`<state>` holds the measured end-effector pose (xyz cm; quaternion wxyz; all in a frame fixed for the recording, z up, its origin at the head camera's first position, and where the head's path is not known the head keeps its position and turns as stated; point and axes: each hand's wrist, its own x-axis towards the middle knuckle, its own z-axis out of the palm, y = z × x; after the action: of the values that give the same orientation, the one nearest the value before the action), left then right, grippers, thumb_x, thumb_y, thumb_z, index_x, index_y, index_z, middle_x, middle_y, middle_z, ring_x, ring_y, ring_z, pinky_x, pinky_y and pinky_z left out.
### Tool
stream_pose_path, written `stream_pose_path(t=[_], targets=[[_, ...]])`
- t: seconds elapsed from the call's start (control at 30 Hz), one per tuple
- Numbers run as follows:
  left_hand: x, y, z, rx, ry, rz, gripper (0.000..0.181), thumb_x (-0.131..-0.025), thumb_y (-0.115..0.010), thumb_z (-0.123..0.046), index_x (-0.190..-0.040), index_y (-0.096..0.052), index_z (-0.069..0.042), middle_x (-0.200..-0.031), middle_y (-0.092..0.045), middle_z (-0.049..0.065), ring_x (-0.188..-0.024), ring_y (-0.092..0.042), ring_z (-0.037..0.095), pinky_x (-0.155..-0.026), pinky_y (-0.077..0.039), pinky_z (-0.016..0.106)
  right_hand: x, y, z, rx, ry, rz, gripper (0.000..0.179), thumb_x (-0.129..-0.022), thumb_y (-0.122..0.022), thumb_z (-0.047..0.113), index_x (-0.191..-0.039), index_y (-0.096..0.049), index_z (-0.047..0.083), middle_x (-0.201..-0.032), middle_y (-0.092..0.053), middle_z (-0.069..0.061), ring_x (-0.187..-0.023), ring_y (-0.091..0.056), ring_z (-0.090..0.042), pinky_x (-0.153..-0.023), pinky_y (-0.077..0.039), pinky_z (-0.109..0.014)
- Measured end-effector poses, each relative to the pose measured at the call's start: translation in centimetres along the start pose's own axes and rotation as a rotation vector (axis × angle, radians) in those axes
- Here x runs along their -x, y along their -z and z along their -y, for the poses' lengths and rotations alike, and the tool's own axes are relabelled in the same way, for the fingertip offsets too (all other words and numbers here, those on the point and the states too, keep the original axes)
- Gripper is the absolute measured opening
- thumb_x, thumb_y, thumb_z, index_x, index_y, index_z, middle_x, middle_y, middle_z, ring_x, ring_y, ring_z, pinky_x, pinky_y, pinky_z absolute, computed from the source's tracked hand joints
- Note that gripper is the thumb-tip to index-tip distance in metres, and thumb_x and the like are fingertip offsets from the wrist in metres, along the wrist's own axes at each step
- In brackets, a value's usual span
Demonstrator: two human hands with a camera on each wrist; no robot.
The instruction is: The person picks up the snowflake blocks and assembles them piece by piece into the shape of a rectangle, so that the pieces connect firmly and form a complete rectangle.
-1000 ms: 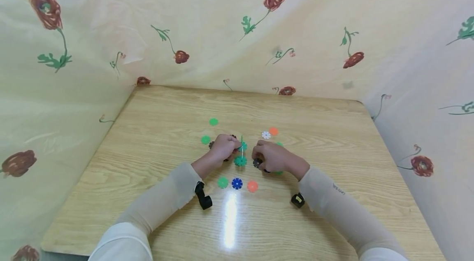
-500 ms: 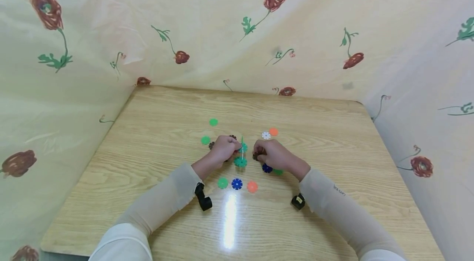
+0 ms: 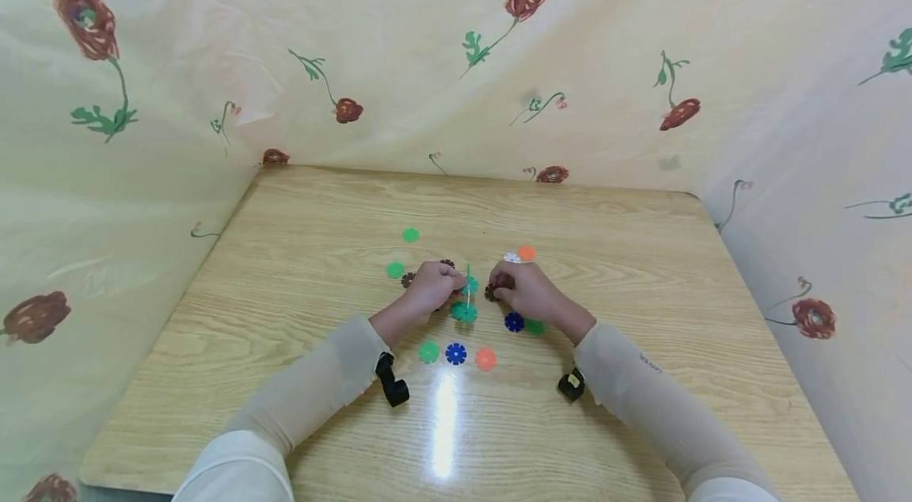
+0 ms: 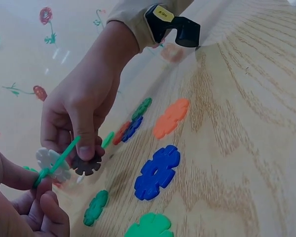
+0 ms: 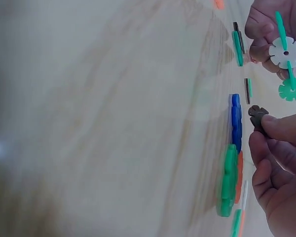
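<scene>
My left hand (image 3: 432,286) pinches a joined set of snowflake discs. In the right wrist view, a white disc (image 5: 286,53) has green discs slotted through it, one of them a flower-shaped green disc (image 5: 292,89) turned face-on below. To the right of this set, my right hand (image 3: 530,292) pinches a brown snowflake disc (image 5: 256,112) between thumb and fingers. In the left wrist view the brown disc (image 4: 86,165) is close to the joined set, and I cannot tell whether they touch. The left fingers hide part of the set.
Loose discs lie on the wooden table (image 3: 342,217). Blue (image 3: 514,322) and green (image 3: 534,327) discs are under my right wrist. Nearer me are green (image 3: 428,351), blue (image 3: 456,354) and orange (image 3: 486,359) discs. Several more lie beyond and beside my hands.
My right hand has moved slightly away from me with the brown disc, uncovering the blue disc and partly covering a loose white one. My left hand has stayed nearly still.
</scene>
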<state>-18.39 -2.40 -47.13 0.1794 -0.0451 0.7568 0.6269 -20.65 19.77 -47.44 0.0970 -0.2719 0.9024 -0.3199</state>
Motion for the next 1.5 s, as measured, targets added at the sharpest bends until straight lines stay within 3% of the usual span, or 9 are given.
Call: stream_pose_path(t=[0.33,0.83,0.93,1.17,1.37,1.5], targets=[[0.0,-0.3,0.2,-0.009,-0.005,0.013,0.016,-0.097,-0.063,-0.012,-0.095,-0.075,-0.001,-0.082,-0.065,0.008,-0.066,-0.055,0.016,-0.053,-0.046,0.024,-0.4,0.3,0.1,-0.153,-0.098,-0.059,0.011,-0.095,-0.068,0.003,-0.105,-0.067,0.007,-0.094,-0.068,-0.004,-0.082,-0.063,-0.018,-0.069,-0.056,-0.032],[0.5,-0.9,0.2,-0.025,-0.036,0.051,0.014,-0.095,-0.063,-0.007,-0.091,-0.074,0.0,-0.076,-0.062,0.006,-0.064,-0.053,0.014,-0.052,-0.045,0.022,-1.3,0.1,0.2,-0.311,-0.131,-0.228,0.011,-0.091,-0.072,0.002,-0.102,-0.069,0.001,-0.094,-0.069,-0.01,-0.084,-0.065,-0.023,-0.07,-0.055,-0.03],[0.7,-1.0,0.3,-0.041,-0.035,0.06,0.014,-0.096,-0.064,-0.008,-0.091,-0.074,0.0,-0.075,-0.061,0.006,-0.063,-0.053,0.014,-0.051,-0.044,0.021,-1.5,0.0,0.3,-0.361,-0.152,-0.231,0.013,-0.092,-0.071,0.001,-0.104,-0.068,-0.001,-0.095,-0.07,-0.013,-0.082,-0.066,-0.024,-0.069,-0.056,-0.031],[0.8,-1.4,0.7,-0.05,-0.017,0.086,0.013,-0.096,-0.066,-0.011,-0.092,-0.073,-0.001,-0.077,-0.061,0.006,-0.067,-0.054,0.015,-0.053,-0.045,0.022,-1.6,0.0,0.6,-0.527,-0.183,-0.22,0.018,-0.095,-0.068,0.001,-0.11,-0.065,-0.008,-0.1,-0.072,-0.02,-0.091,-0.069,-0.039,-0.075,-0.059,-0.047],[0.9,-1.7,0.8,-0.084,-0.044,0.089,0.013,-0.096,-0.067,-0.011,-0.093,-0.074,-0.001,-0.076,-0.063,0.005,-0.066,-0.054,0.014,-0.052,-0.044,0.022,-1.6,-0.3,0.6,-0.557,-0.18,-0.227,0.017,-0.094,-0.068,-0.001,-0.109,-0.065,-0.008,-0.093,-0.072,-0.014,-0.083,-0.071,-0.031,-0.07,-0.059,-0.034],[1.0,-1.7,0.8,-0.106,-0.062,0.092,0.014,-0.097,-0.067,-0.012,-0.093,-0.074,-0.001,-0.076,-0.063,0.005,-0.066,-0.052,0.015,-0.051,-0.043,0.022,-1.6,-0.4,0.8,-0.595,-0.167,-0.22,0.018,-0.094,-0.068,-0.001,-0.11,-0.064,-0.01,-0.095,-0.071,-0.017,-0.085,-0.071,-0.031,-0.075,-0.06,-0.039]])
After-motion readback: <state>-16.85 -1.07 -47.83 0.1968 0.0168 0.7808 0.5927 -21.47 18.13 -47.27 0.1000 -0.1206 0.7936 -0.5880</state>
